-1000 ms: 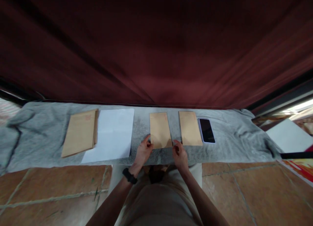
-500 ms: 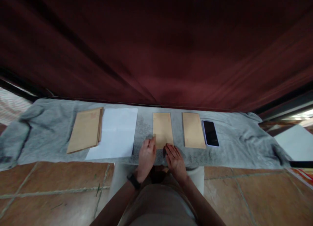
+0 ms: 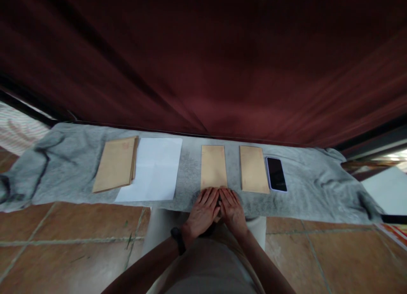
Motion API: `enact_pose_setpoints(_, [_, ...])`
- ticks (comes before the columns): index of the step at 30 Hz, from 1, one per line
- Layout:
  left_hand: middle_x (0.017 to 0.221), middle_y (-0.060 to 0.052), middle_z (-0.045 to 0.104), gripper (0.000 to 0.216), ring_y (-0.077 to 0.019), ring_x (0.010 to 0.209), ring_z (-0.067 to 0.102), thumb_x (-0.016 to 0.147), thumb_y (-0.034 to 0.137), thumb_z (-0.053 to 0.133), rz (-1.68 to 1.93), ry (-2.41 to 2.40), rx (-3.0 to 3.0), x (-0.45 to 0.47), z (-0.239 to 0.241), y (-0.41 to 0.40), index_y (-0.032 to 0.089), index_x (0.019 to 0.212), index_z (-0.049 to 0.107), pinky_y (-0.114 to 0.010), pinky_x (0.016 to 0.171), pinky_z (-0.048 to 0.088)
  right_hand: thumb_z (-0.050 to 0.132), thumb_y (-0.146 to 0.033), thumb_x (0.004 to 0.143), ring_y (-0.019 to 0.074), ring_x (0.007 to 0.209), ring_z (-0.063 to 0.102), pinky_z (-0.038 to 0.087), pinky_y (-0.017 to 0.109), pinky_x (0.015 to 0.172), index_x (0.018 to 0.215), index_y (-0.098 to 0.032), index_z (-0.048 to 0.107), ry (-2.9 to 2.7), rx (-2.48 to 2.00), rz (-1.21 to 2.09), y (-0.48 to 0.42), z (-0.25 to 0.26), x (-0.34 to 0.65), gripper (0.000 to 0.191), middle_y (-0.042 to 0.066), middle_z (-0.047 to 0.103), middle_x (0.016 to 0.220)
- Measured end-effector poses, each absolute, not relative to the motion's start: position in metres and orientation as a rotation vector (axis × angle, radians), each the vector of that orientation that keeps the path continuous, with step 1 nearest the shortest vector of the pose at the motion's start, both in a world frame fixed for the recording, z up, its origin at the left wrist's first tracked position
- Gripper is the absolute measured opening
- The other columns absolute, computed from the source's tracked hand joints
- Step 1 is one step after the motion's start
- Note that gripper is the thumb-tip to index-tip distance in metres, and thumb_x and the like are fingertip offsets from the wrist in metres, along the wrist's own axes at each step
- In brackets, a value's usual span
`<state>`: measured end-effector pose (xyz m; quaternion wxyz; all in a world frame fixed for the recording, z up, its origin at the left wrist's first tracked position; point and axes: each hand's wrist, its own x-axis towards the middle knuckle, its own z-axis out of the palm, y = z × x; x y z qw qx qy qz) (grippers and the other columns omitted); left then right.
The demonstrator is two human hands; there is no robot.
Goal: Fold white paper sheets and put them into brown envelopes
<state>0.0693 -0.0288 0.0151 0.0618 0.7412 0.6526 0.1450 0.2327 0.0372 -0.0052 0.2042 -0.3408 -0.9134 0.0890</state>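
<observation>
A brown paper envelope [image 3: 213,165] lies flat on the grey cloth in front of me. My left hand [image 3: 202,210] rests over its near edge, fingers stretched out and lying flat. Close beside it, my right hand [image 3: 233,210] lies on the same edge, its fingers also extended, the two hands' fingertips almost touching. Both hands hide the envelope's near end. To the right is another brown envelope [image 3: 254,169], with a dark-screened phone [image 3: 276,174] next to it.
A stack of brown envelopes [image 3: 114,165] partly overlaps white paper [image 3: 159,167] on the left. Grey cloth [image 3: 311,184] covers the narrow bench. A dark red curtain [image 3: 203,73] hangs behind it. Tiled floor [image 3: 76,230] shows below, and a white sheet [image 3: 386,190] lies at far right.
My left hand has moved right from the envelope's left side to its near edge. Both hands have come together, with fingers now laid flat there.
</observation>
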Motion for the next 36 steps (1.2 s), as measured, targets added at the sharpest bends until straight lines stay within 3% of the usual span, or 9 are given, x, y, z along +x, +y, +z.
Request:
enact_pose_setpoints(18, [0.143,-0.014,0.06,0.064,-0.0289,0.136,0.05,0.101,0.054,0.047,0.194,2.064,2.379,0.053,0.02,-0.03,0.012,0.15,0.048,-0.043,0.115,0.036,0.041,-0.02,0.103,0.0265,0.142,0.048,0.038,0.049,0.119,0.15,-0.014,0.049,-2.474,-1.027,0.173,0.031,-0.009,0.233,0.048,0.013,0.056,0.149])
enact_pose_setpoints(30, [0.148,-0.013,0.055,0.051,-0.0302,0.134,0.051,0.101,0.042,0.052,0.307,2.12,2.25,0.037,0.026,-0.037,0.02,0.147,0.051,-0.045,0.11,0.04,0.04,-0.022,0.104,0.0264,0.141,0.048,0.036,0.048,0.117,0.149,-0.016,0.05,-2.446,-1.057,0.23,0.029,-0.008,0.236,0.047,0.012,0.057,0.149])
enact_pose_setpoints(36, [0.132,-0.014,0.062,0.037,-0.0301,0.118,0.057,0.098,0.027,0.053,0.608,2.287,1.835,0.037,0.027,-0.031,0.021,0.133,0.062,-0.047,0.101,0.047,0.041,-0.022,0.103,0.0256,0.126,0.057,0.044,0.043,0.104,0.138,-0.022,0.059,-2.371,-1.176,0.385,0.037,0.003,0.232,0.04,0.009,0.063,0.14])
